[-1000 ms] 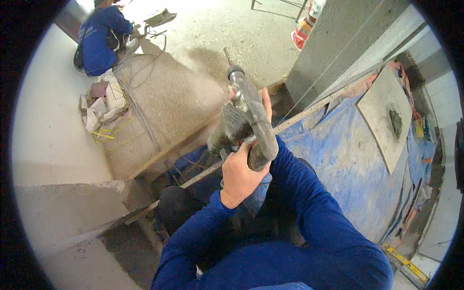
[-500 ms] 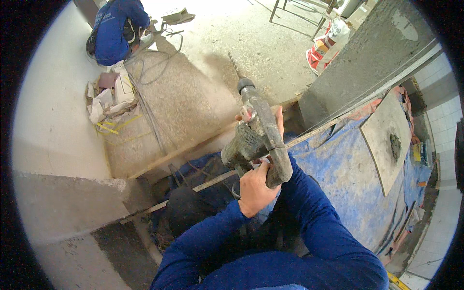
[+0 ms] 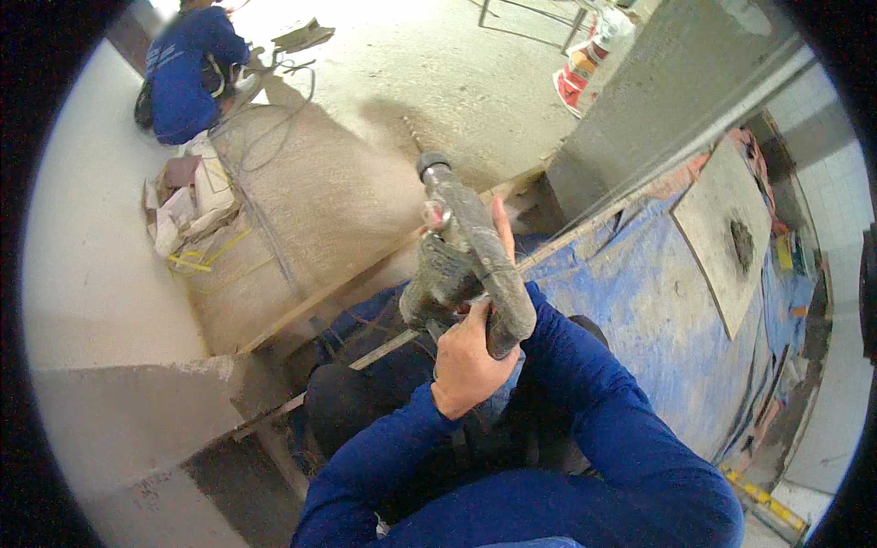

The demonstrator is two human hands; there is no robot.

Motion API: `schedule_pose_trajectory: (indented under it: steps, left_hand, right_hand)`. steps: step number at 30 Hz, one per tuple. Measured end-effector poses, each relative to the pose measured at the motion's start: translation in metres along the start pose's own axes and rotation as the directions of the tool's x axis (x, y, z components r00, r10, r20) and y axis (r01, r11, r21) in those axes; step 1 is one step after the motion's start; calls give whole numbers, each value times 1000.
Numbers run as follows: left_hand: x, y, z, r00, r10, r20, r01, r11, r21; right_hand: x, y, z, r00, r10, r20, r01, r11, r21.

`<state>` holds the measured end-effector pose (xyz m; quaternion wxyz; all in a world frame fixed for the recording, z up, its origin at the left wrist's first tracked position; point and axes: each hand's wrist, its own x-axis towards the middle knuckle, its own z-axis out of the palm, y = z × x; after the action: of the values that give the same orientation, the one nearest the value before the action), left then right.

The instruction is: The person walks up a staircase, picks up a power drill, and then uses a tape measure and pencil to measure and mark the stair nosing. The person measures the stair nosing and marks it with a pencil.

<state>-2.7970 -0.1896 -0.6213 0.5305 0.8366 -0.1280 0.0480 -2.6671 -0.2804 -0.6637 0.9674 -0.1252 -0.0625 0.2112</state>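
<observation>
A dusty rotary hammer drill (image 3: 480,247) is held out in front of me, its chuck (image 3: 433,163) and thin bit pointing away and slightly left. My left hand (image 3: 470,361) is closed around the rear handle, thumb on top. Reaching under the tool's body, my right hand (image 3: 502,226) supports it from the far right side. Only a few of its fingers show past the housing; the rest is hidden behind the drill. The bit's tip lies over the pale dusty floor, and I cannot tell whether it touches anything.
A co-worker in a blue shirt (image 3: 187,73) crouches at the upper left near cables. Torn paper sacks (image 3: 196,196) lie by the left wall. At right, a board with a mortar lump (image 3: 703,247) rests on a blue tarp (image 3: 621,338). A grey wall (image 3: 639,100) stands beyond.
The drill and both hands have shifted slightly left in view, and the whole scene has tilted a little as my head moved. My grip looks the same.
</observation>
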Motion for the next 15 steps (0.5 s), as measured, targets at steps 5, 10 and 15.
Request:
schedule_pose_trajectory:
  steps: [5,10,15]
  left_hand:
    - [1,9,-7,999,-20,29,20,1000,-12]
    - [-1,20,-30,995,-93,39,96,992,-86]
    - [-15,36,-64,994,-84,-64,84,996,-1]
  right_hand:
    - [-2,-1,-1,998,52,-28,-50,997,55]
    - [3,7,12,1000,18,-18,-20,992,-124]
    - [-8,20,28,995,101,-15,-102,984,-149]
